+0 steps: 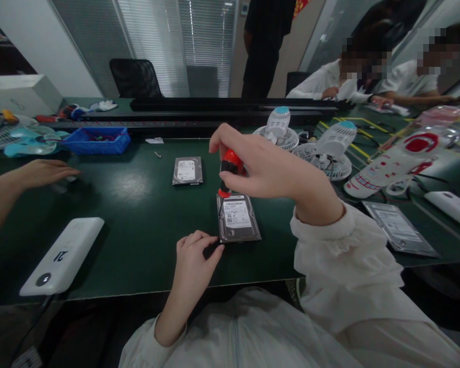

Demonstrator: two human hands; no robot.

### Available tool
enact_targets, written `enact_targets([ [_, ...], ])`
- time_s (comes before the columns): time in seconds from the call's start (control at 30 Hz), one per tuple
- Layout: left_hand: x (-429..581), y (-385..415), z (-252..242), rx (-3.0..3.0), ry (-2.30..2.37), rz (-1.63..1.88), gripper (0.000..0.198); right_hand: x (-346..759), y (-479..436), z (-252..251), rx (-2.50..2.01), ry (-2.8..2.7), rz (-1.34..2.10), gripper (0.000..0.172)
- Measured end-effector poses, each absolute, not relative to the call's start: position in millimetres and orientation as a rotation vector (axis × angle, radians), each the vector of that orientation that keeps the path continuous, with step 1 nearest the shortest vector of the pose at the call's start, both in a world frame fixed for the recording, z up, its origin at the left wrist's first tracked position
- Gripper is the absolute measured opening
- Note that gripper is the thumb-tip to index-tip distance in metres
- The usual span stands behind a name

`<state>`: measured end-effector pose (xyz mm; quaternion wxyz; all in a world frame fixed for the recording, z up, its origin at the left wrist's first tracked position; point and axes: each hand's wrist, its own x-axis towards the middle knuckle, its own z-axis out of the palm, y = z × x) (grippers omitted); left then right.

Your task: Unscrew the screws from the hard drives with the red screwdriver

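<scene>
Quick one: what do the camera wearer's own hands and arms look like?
The left hand and right hand are bare, with no gloves. The left sleeve and right sleeve are loose and whitish; the right one is puffy with a gathered cuff.

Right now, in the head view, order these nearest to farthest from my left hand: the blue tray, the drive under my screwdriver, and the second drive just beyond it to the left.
1. Drive under the screwdriver: right beside the left hand, slightly ahead.
2. Second drive: farther ahead.
3. Blue tray: farthest, ahead and well left.
</scene>
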<state>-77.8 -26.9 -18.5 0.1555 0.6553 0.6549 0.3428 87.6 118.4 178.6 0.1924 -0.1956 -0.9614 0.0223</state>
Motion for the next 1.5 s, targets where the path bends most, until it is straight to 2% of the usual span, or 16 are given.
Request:
enact_targets([
  [0.07, -77.5, -26.8, -19.2, 1.876, 1.872, 0.988, 0.008, 85.4, 118.6, 176.5, -0.636, -2.669, -0.047, 0.028],
  [0.23, -76.4, -27.0, -19.7, 1.875, 1.888, 0.991, 0.008, 84.2, 117.5, 172.7, -0.804, -2.535, -0.285, 0.038],
  [0.5, -76.7, -27.4, -17.5, 1.866, 1.887, 0.98, 0.009, 85.3, 119.3, 177.3, -0.566, -2.665, 0.005, 0.031],
  [0.57, -76.5, -27.3, -17.4, 1.87, 1.882, 0.984, 0.009, 82.9, 121.2, 174.9, -0.614, -2.628, -0.056, 0.029],
  [0.7, -76.2, -26.7, -18.2, 1.871, 1.89, 0.984, 0.009, 78.8, 122.9, 169.8, -0.768, -2.57, -0.202, 0.039],
  [1.0, -76.8, -27.2, -18.1, 1.877, 1.888, 0.987, 0.009, 80.1, 120.4, 170.1, -0.813, -2.532, -0.216, 0.021],
  [1.3, -75.8, -27.2, -17.9, 1.867, 1.898, 0.98, 0.009, 87.4, 119.0, 176.6, -0.818, -2.458, -0.177, 0.022],
  [1.5, -76.2, -27.2, -17.1, 1.865, 1.894, 0.967, 0.01, 114.8, 110.9, 175.0, -0.849, -2.101, -0.16, 0.03],
])
